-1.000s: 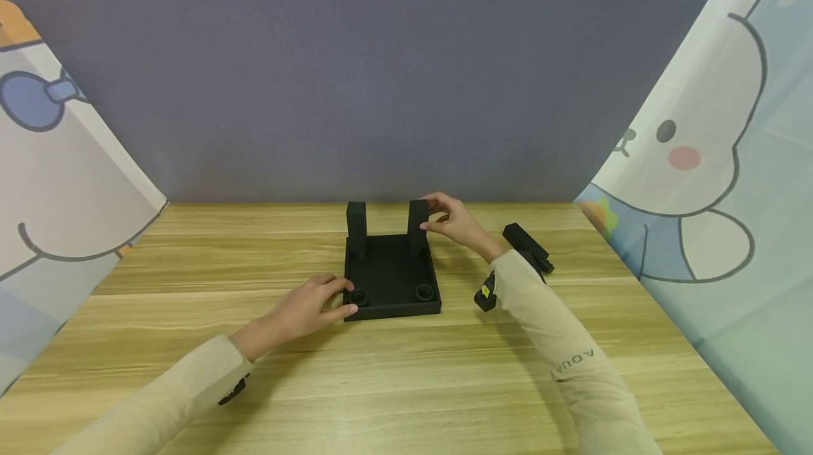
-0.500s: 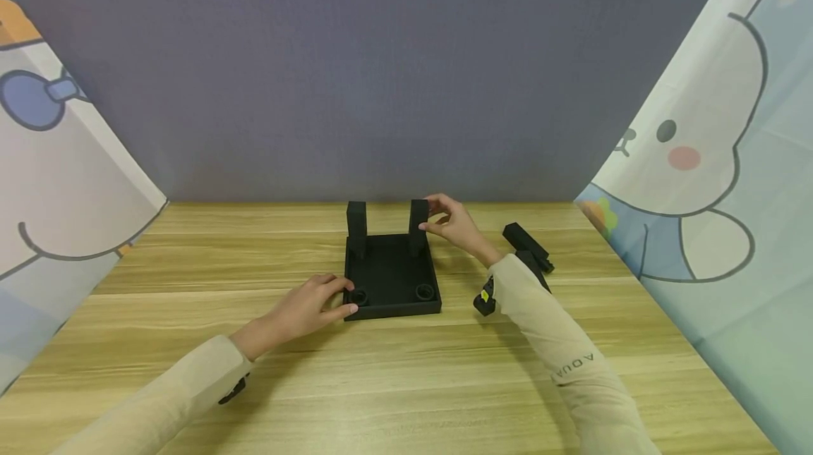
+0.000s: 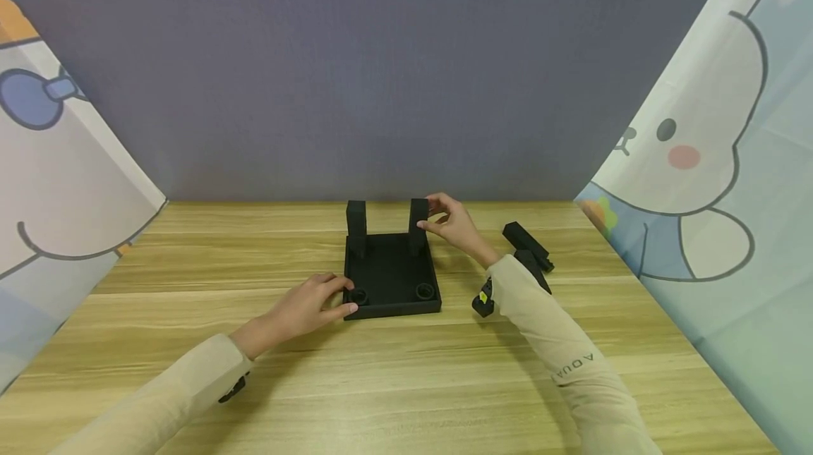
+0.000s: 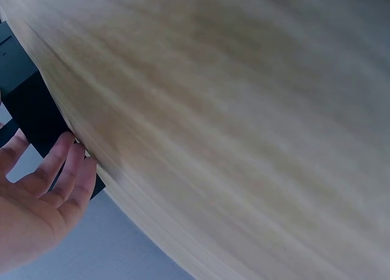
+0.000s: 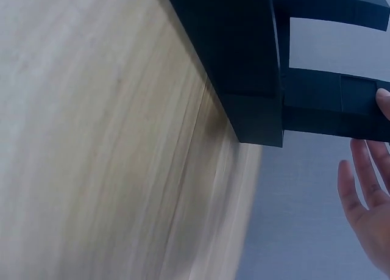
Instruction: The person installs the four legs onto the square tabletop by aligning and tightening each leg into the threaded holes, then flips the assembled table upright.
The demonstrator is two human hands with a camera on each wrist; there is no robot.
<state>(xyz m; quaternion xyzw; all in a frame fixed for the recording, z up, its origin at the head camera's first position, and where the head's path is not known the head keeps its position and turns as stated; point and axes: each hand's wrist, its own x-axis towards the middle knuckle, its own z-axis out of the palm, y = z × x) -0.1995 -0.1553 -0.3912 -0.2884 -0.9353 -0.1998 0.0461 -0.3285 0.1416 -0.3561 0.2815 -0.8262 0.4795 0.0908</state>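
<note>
A small black square tabletop (image 3: 390, 271) with a raised rim lies underside up on the wooden table. My left hand (image 3: 311, 305) holds its near left corner, thumb on the front edge and fingers along the left side. At the far right corner stands a black table leg (image 3: 417, 216), pinched between the thumb and fingers of my right hand (image 3: 456, 226). A second black leg (image 3: 357, 223) stands upright at the far left corner. Round sockets show in the two near corners, the left socket (image 3: 358, 297) and the right socket (image 3: 425, 291).
On the right, a loose black leg (image 3: 526, 240) with a threaded-looking end lies on the wooden table (image 3: 381, 377). Another loose leg (image 3: 532, 269) is partly hidden by my right sleeve. A grey panel (image 3: 381, 74) rises behind, with printed cloth on both sides.
The right hand has shifted very slightly at the far right leg and still pinches it. My left hand and the tabletop stay where they were.
</note>
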